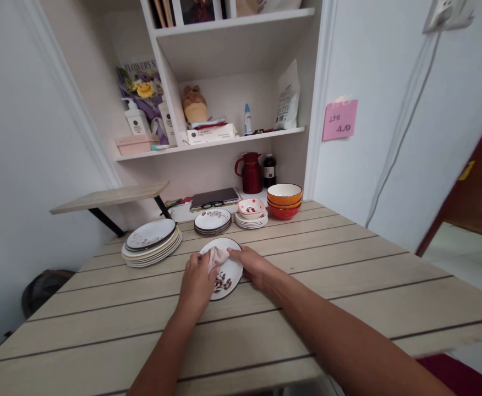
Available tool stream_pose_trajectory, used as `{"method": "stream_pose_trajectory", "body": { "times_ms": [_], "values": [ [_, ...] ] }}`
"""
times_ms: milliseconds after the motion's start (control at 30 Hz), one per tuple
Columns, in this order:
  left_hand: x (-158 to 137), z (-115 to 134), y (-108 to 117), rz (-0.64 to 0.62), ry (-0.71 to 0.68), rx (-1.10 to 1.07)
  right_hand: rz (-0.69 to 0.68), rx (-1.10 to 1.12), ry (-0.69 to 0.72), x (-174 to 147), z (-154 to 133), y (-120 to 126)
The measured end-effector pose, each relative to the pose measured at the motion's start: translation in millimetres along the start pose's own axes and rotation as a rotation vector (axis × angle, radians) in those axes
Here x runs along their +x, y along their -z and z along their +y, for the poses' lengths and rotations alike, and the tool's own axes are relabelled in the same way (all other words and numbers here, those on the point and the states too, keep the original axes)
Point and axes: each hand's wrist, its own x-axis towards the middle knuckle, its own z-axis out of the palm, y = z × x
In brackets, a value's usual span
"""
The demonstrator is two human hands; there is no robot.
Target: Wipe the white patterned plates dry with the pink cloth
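Plate [231, 269] is facing me above the tabletop [340, 278], my right hand [254, 265] gripping its rim, my left hand [197, 275] bunching a cloth [217, 257] against it. Stacked plates [213, 220] are standing near its far edge; rightward, room is opening.

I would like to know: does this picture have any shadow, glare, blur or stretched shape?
Head view: soft light, a faint shadow beside the cord, no strong glare on the held plate; head view: wide-angle stretch, the shelf unit leaning outward and the right forearm looking oversized; head view: the plate's pattern is fairly clear, but small print on the pump bottle is unreadable.
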Motion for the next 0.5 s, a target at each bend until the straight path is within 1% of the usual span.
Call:
{"method": "stream_pose_trajectory", "body": {
  "times_ms": [100, 200, 500],
  "values": [
    [-1, 1, 4, -0.013, 0.024, 0.066, -0.006, -0.012, -0.008, -2, -1, -1],
    [-1, 0, 5, -0.012, 0.012, 0.081, -0.004, -0.016, -0.006, -2, 0, 0],
    [2, -11, 3, -0.043, -0.051, -0.006, -0.017, -0.023, 0.009, 3, 4, 3]
  ]
}}
